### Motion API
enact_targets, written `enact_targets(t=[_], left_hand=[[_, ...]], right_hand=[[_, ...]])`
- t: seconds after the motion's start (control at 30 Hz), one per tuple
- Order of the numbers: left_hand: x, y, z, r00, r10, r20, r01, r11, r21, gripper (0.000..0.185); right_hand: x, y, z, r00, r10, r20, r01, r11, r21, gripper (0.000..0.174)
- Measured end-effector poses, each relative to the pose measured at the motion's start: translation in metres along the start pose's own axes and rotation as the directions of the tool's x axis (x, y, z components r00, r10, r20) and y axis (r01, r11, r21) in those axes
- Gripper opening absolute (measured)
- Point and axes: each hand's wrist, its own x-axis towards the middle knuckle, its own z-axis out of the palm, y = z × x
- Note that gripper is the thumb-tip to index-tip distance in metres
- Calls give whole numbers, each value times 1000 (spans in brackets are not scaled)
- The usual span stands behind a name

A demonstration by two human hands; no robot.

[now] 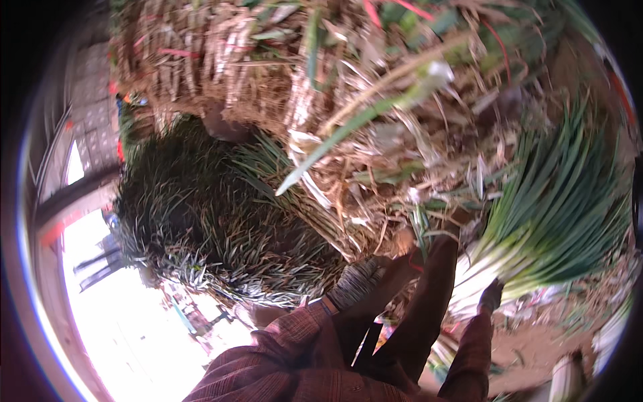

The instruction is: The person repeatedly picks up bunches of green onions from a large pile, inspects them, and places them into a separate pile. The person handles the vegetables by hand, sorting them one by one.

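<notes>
My left hand (360,282), in a striped knit glove, is beside my bent knee, at the lower end of some thin spring onion stems (321,216). Its fingers are partly hidden, so I cannot tell whether it grips them. My right hand (491,296), dark and gloved, touches the white stalks of a fanned pile of spring onions (547,211) on the right. The leaves of that pile point up and away. A single blurred spring onion (351,130) with a pale end shows above a heap of dry husks (392,166).
Stacked bundles of spring onions (201,60), roots showing, rise at the top, some with red ties. A wide mass of dark green leaf tops (211,216) lies to the left. More white stalks (567,377) lie on bare soil (527,346) at lower right. A brick wall (93,110) stands far left.
</notes>
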Motion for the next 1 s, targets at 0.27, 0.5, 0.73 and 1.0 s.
enact_targets(t=[0.27, 0.5, 0.73, 1.0], left_hand=[[99, -29, -160, 498, -181, -848, -177, 936, -304, 11], [213, -108, -238, 717, -325, -617, 506, 851, 140, 37], [225, -111, -222, 798, -459, -390, 543, 829, 135, 84], [131, -36, -287, 918, -190, -348, 276, 936, 217, 61]], right_hand=[[14, -12, -67, 838, -506, 204, 530, 843, -89, 32], [4, -76, -127, 832, -205, 515, -159, 801, 577, 22], [-12, -103, -161, 795, -200, 572, -96, 890, 445, 22], [-18, -157, -225, 839, -288, 462, 88, 910, 406, 25]])
